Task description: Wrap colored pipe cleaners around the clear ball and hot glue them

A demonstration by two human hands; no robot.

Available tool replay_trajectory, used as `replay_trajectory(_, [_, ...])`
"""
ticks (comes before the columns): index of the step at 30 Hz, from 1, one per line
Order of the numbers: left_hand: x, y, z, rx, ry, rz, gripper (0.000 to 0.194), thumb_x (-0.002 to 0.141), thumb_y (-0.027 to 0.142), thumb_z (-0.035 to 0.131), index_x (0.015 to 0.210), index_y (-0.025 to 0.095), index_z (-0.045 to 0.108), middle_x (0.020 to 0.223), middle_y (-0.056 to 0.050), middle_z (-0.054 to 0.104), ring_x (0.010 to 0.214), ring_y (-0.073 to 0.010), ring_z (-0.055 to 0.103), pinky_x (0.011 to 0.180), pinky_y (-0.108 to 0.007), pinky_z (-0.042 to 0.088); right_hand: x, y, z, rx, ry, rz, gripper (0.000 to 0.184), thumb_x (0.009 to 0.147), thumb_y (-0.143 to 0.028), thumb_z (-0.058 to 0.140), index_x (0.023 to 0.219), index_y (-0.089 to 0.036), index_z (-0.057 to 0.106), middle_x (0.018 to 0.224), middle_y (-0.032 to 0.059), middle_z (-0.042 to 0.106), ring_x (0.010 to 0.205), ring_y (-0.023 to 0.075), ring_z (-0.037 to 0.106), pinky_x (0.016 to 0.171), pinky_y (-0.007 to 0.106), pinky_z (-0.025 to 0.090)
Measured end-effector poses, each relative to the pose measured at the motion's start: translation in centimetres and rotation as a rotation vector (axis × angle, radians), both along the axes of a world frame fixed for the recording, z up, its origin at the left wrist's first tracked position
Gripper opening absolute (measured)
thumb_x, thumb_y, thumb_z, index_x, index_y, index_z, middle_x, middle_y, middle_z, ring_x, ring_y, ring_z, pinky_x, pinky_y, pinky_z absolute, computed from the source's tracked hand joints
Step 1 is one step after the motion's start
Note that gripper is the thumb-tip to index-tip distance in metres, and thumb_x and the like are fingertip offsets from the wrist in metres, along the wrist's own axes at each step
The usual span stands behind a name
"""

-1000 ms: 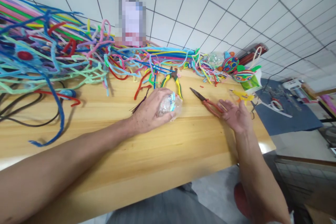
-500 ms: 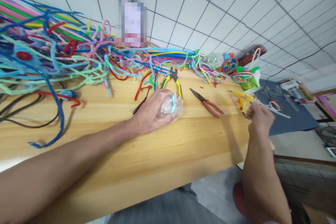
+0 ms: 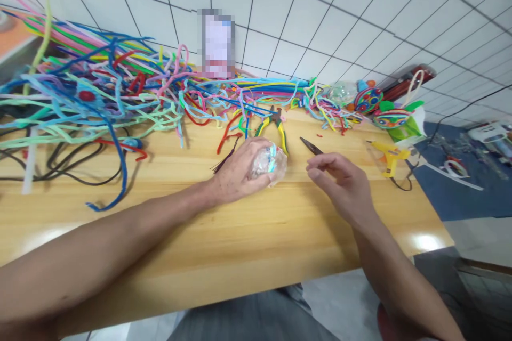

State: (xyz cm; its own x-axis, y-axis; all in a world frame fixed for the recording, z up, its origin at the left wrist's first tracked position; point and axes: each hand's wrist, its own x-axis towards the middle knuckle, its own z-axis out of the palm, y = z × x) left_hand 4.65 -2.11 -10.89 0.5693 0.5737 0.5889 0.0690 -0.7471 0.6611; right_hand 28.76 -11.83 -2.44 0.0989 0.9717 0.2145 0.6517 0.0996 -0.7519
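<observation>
Wrapped round a clear plastic ball (image 3: 272, 164) with shiny, iridescent bits, my left hand (image 3: 244, 168) rests low over the wooden table. My right hand (image 3: 343, 187) is to the right of the ball, fingers half bent and thumb apart from the forefinger; nothing shows between them. It hides the handles of the needle-nose pliers (image 3: 311, 146), whose dark jaws point up and left; I cannot tell whether it touches them. Behind the ball lie yellow-and-green handled pliers (image 3: 282, 136), and a dark tassel (image 3: 225, 157) is beside my left hand.
Tangled pipe cleaners (image 3: 132, 80) cover the table's back left. A yellow glue gun (image 3: 390, 157) stands at the right, its cord trailing. Decorated balls (image 3: 368, 97) and another clear ball (image 3: 341, 90) sit at the back right. A blurred upright panel (image 3: 218, 42) leans against the tiled wall.
My right hand has come left from beside the glue gun to over the needle-nose pliers. My left hand keeps its hold on the ball. The view has shifted slightly left.
</observation>
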Motion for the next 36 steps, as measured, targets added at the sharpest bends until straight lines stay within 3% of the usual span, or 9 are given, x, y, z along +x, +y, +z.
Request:
replay_trajectory(7, [0.0, 0.1, 0.1, -0.001, -0.003, -0.011, 0.056, 0.097, 0.036, 0.064, 0.147, 0.023, 0.043, 0.142, -0.017, 0.058, 0.136, -0.0323, 0.057, 0.115, -0.054, 0.049, -3.1, 3.3, -0.2, -0.007, 0.021, 0.245, 0.011, 0.089, -0.033, 0.074, 0.097, -0.028, 0.068, 0.089, 0.0014, 0.072, 0.080, 0.0197, 0.066, 0.074, 0.037, 0.055])
replay_trajectory(19, [0.0, 0.2, 0.0, 0.006, -0.011, -0.010, 0.054, 0.100, 0.040, 0.063, 0.146, 0.022, 0.042, 0.141, -0.017, 0.058, 0.135, -0.0321, 0.058, 0.114, -0.053, 0.049, -4.3, 4.1, -1.0, 0.117, -0.043, 0.221, 0.009, 0.084, -0.020, 0.070, 0.090, -0.023, 0.065, 0.081, -0.0019, 0.063, 0.074, 0.0143, 0.057, 0.069, 0.031, 0.046])
replay_trajectory(25, [-0.4, 0.4, 0.0, -0.020, 0.025, -0.035, 0.062, 0.098, 0.045, 0.066, 0.150, 0.022, 0.041, 0.146, -0.019, 0.056, 0.139, -0.0343, 0.056, 0.117, -0.055, 0.047, -4.5, 4.6, -1.4, -0.012, 0.132, 0.187, 0.013, 0.080, -0.024, 0.070, 0.091, -0.022, 0.065, 0.078, -0.0030, 0.060, 0.069, 0.0125, 0.055, 0.066, 0.029, 0.046])
replay_trajectory(29, [-0.3, 0.2, 0.3, -0.036, 0.054, -0.006, 0.057, 0.098, 0.037, 0.064, 0.148, 0.021, 0.042, 0.144, -0.017, 0.057, 0.136, -0.0323, 0.058, 0.116, -0.053, 0.048, -4.5, 5.1, -1.7, -0.058, 0.217, 0.165, 0.017, 0.077, -0.027, 0.074, 0.091, -0.022, 0.066, 0.078, -0.0035, 0.058, 0.068, 0.0119, 0.054, 0.065, 0.028, 0.046])
replay_trajectory(34, [-0.2, 0.0, 0.5, -0.065, 0.044, 0.023, 0.057, 0.096, 0.035, 0.065, 0.147, 0.023, 0.045, 0.144, -0.015, 0.059, 0.135, -0.0319, 0.059, 0.117, -0.052, 0.048, -1.6, 4.2, 0.1, -0.240, 0.345, 0.276, 0.025, 0.083, -0.040, 0.076, 0.098, -0.021, 0.069, 0.084, -0.0001, 0.066, 0.071, 0.0137, 0.059, 0.065, 0.028, 0.047])
replay_trajectory(36, [-0.2, 0.0, 0.4, -0.086, 0.037, 0.040, 0.057, 0.094, 0.034, 0.066, 0.147, 0.023, 0.047, 0.143, -0.014, 0.060, 0.135, -0.0321, 0.059, 0.117, -0.052, 0.048, 0.0, 3.3, 0.5, -0.270, 0.255, 0.253, 0.021, 0.088, -0.041, 0.074, 0.095, -0.021, 0.070, 0.081, 0.0002, 0.068, 0.068, 0.0135, 0.058, 0.061, 0.028, 0.045])
